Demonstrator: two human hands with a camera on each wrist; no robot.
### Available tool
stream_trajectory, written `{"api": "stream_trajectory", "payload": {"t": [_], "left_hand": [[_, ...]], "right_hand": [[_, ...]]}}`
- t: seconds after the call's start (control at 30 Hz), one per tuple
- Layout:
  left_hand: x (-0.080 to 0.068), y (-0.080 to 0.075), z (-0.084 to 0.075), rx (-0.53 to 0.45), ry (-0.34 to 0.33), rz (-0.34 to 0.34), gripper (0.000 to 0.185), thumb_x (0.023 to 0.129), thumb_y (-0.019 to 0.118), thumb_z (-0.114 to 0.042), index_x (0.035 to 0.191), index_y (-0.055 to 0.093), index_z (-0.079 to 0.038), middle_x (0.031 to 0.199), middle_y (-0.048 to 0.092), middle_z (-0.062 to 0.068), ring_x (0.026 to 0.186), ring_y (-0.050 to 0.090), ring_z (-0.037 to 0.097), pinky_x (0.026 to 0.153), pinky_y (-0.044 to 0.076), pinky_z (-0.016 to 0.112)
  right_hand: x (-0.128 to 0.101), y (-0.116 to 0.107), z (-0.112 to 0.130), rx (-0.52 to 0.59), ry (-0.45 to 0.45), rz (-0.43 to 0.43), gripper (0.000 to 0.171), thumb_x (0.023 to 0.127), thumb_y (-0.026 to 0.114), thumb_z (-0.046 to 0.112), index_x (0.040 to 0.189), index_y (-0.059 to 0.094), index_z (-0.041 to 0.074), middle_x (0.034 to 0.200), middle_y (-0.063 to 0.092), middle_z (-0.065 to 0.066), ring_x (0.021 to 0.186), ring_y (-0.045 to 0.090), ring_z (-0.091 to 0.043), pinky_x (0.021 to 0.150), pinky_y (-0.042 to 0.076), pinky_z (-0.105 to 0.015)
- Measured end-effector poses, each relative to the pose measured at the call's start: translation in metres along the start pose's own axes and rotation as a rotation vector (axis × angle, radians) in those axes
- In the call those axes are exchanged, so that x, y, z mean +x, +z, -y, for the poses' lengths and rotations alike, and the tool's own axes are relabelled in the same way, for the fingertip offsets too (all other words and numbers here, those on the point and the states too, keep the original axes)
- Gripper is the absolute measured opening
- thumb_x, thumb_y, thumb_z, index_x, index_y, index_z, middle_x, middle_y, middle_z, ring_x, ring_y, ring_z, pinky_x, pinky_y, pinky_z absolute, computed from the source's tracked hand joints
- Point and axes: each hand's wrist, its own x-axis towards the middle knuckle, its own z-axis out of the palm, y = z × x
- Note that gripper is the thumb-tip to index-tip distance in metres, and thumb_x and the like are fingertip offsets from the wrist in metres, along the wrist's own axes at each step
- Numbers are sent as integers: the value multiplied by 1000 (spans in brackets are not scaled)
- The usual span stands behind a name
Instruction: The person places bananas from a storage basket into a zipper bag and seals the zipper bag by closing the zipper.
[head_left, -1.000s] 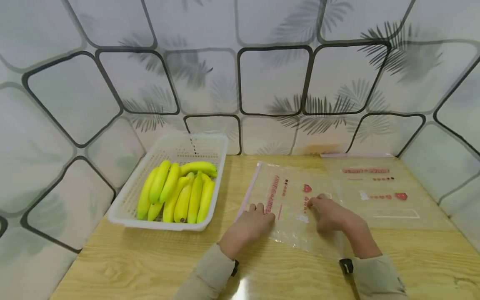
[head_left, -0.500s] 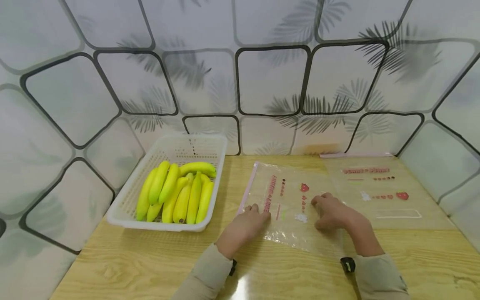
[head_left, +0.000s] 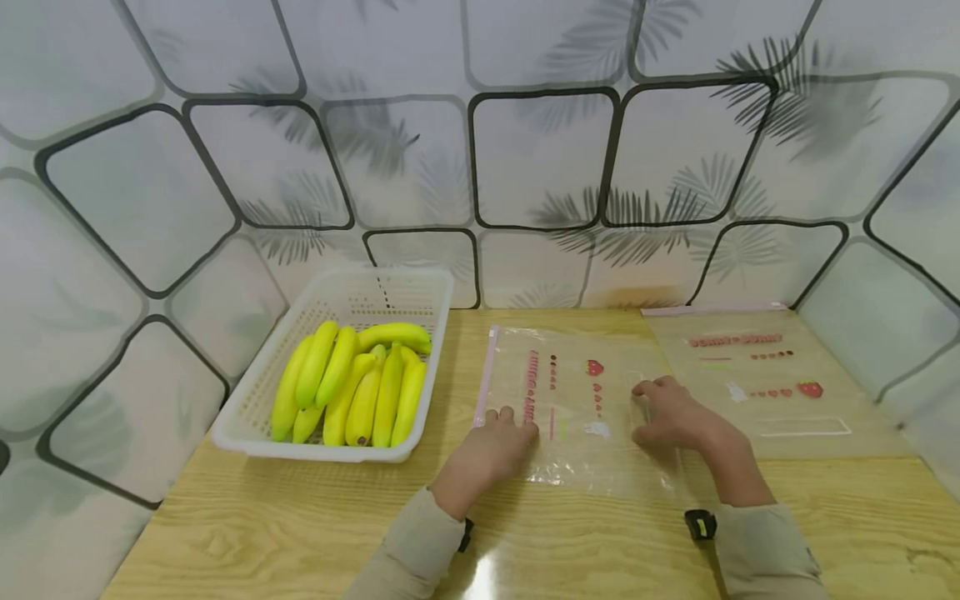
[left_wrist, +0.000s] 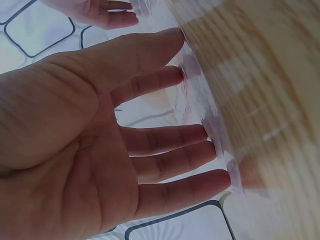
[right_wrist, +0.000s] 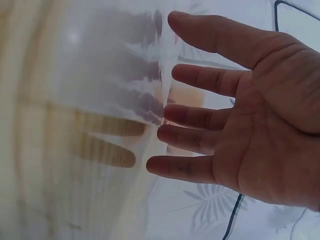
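Pressing my left hand (head_left: 491, 450) and right hand (head_left: 675, 417), fingers straight, on clear strawberry-printed plastic zip bag (head_left: 577, 408) | grasping nothing | white basket (head_left: 247, 429) of yellow bananas (head_left: 352, 383) beside.

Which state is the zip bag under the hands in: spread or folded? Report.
Spread: the zip bag lies flat on the table, both hands' straight fingertips pressing it.

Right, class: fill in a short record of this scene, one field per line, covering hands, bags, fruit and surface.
left hand: straight fingers pressing on the near zip bag, by its pink zip edge
right hand: fingers spread flat on the same bag
second zip bag: flat, to the right, untouched
bananas: yellow, piled in white basket
surface: wooden table
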Motion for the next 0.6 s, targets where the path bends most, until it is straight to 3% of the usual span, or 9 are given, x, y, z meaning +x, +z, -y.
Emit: {"api": "stream_trajectory", "payload": {"t": [0.3, 0.6], "left_hand": [[-1, -1, 1, 15, -24, -20, 27, 98, 59, -15, 124, 58, -9, 107, 55, 14, 97, 52, 27, 71, 54, 38], [2, 0, 2, -11, -24, -23, 28, 97, 56, -15, 124, 59, -7, 106, 53, 14, 95, 49, 27, 70, 53, 37]], "right_hand": [[0, 2, 6, -48, -55, 20, 64, 75, 77, 17, 128, 54, -10, 128, 47, -38, 117, 47, -55, 94, 44, -62], [2, 4, 4, -72, -58, 48, 65, 83, 73, 14, 137, 48, -11, 143, 32, -46, 132, 31, -61, 105, 33, -66]]}}
